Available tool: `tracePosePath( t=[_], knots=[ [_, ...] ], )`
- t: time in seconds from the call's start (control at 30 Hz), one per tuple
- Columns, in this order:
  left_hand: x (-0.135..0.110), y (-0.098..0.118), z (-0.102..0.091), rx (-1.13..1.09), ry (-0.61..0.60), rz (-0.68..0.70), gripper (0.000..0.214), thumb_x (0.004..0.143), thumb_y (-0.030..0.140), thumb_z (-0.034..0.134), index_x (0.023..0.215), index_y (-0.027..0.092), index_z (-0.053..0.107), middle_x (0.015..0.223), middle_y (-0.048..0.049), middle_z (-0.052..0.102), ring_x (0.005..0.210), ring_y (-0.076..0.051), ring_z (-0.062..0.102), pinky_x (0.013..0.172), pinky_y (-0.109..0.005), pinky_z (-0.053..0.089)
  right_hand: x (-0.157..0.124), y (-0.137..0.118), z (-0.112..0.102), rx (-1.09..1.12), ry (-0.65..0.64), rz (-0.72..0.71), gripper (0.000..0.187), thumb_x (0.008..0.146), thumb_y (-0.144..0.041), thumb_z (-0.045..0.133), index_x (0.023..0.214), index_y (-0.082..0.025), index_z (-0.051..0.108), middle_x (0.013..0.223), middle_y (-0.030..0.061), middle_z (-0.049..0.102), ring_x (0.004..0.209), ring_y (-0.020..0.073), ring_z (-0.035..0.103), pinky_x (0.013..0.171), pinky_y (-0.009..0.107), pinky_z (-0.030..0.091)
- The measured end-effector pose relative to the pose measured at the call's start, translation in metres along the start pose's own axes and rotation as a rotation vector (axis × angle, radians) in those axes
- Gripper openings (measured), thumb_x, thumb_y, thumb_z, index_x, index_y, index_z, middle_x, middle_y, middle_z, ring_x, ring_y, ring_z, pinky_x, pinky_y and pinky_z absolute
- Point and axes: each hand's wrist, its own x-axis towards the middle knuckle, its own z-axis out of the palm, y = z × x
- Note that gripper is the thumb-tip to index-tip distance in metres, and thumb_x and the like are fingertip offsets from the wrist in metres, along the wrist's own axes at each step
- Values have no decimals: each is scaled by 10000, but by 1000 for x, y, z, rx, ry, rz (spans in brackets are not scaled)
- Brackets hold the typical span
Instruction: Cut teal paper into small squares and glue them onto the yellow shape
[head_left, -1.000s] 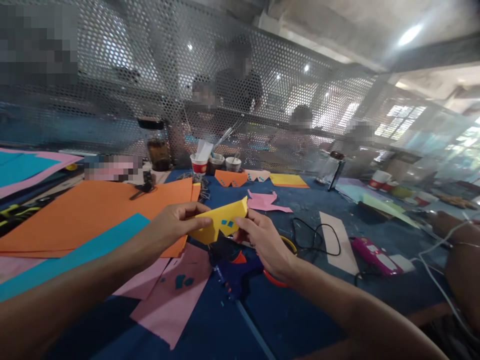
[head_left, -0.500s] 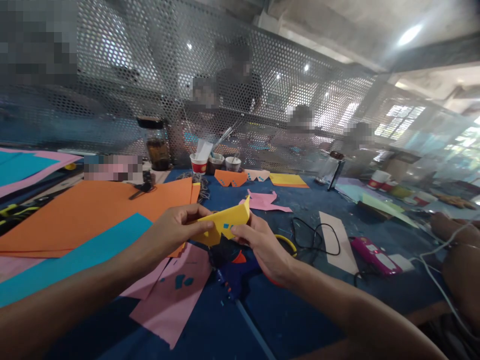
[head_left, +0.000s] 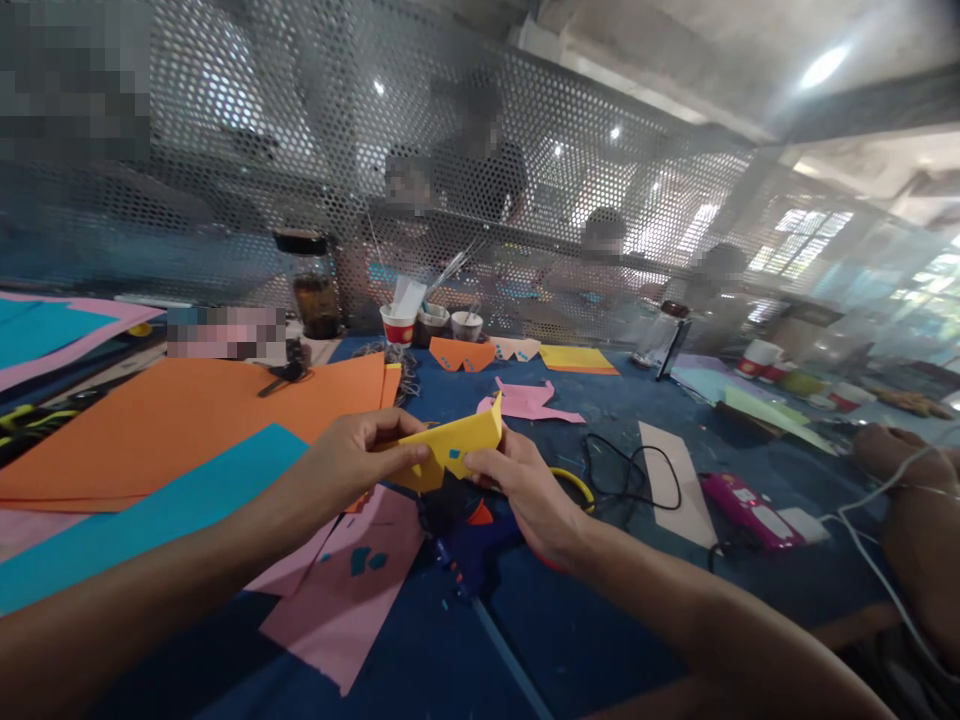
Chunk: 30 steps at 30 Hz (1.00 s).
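A folded yellow paper piece (head_left: pixel 457 438) with a notch in its lower edge and a small blue patch is held up between both hands. My left hand (head_left: pixel 367 448) pinches its left end, thumb in front. At the right end, my right hand (head_left: pixel 521 475) grips it with the thumb pressed near the blue patch. Below lies a dark blue glue gun (head_left: pixel 472 555) with an orange part, its far side hidden by my right hand. Pink paper (head_left: pixel 352 600) with blue scraps lies to its left. Yellow-handled scissors (head_left: pixel 574 488) show partly behind my right hand.
Orange sheets (head_left: pixel 225 420) and a blue strip (head_left: pixel 172 515) cover the left side. Notched orange (head_left: pixel 463 355) and pink pieces stand at the back beside paper cups (head_left: pixel 397 325). A black cable (head_left: pixel 630 480), a magenta device (head_left: pixel 750 515) and another person's arm (head_left: pixel 915 540) are on the right.
My right thumb has shifted slightly on the yellow paper, and only one blue patch shows now where two showed before. Both hands keep their hold.
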Motion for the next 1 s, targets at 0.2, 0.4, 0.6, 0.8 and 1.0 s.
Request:
tracePosePath(
  t=[0.2, 0.4, 0.6, 0.8, 1.0],
  knots=[
    [1, -2, 1, -2, -14, 0, 333, 743, 505, 803, 863, 205, 727, 829, -63, 811, 810, -282, 789, 736, -366, 628, -2, 0, 1, 3, -1, -37, 167, 754, -268, 684, 889, -181, 636, 799, -3, 592, 718, 149, 480, 665, 266, 382],
    [1, -2, 0, -13, -21, -15, 329, 755, 504, 805, 865, 205, 724, 829, -62, 813, 790, -268, 784, 718, -351, 614, 0, 0, 0, 24, 23, -14, 165, 767, -262, 672, 915, -190, 674, 856, 5, 637, 755, 155, 530, 699, 264, 429],
    [2, 1, -1, -54, 5, -33, 332, 731, 509, 815, 833, 209, 716, 800, -43, 804, 771, -258, 772, 721, -353, 617, 0, -1, -3, 87, -7, -12, 154, 822, -333, 662, 926, -221, 681, 931, 17, 666, 809, 185, 590, 759, 307, 488],
    [4, -3, -1, -66, 2, -5, 337, 728, 504, 822, 851, 208, 718, 830, -46, 805, 796, -254, 771, 737, -350, 616, -2, -2, -1, 48, -18, -37, 190, 785, -306, 704, 926, -203, 630, 812, -19, 573, 740, 153, 500, 734, 285, 421],
    [1, -4, 2, -32, 15, 15, 317, 724, 495, 813, 828, 211, 720, 787, -45, 791, 755, -254, 768, 696, -344, 615, -1, -3, 1, 26, -37, -54, 161, 770, -263, 676, 870, -193, 572, 775, -33, 516, 691, 134, 424, 654, 271, 346]
  ],
)
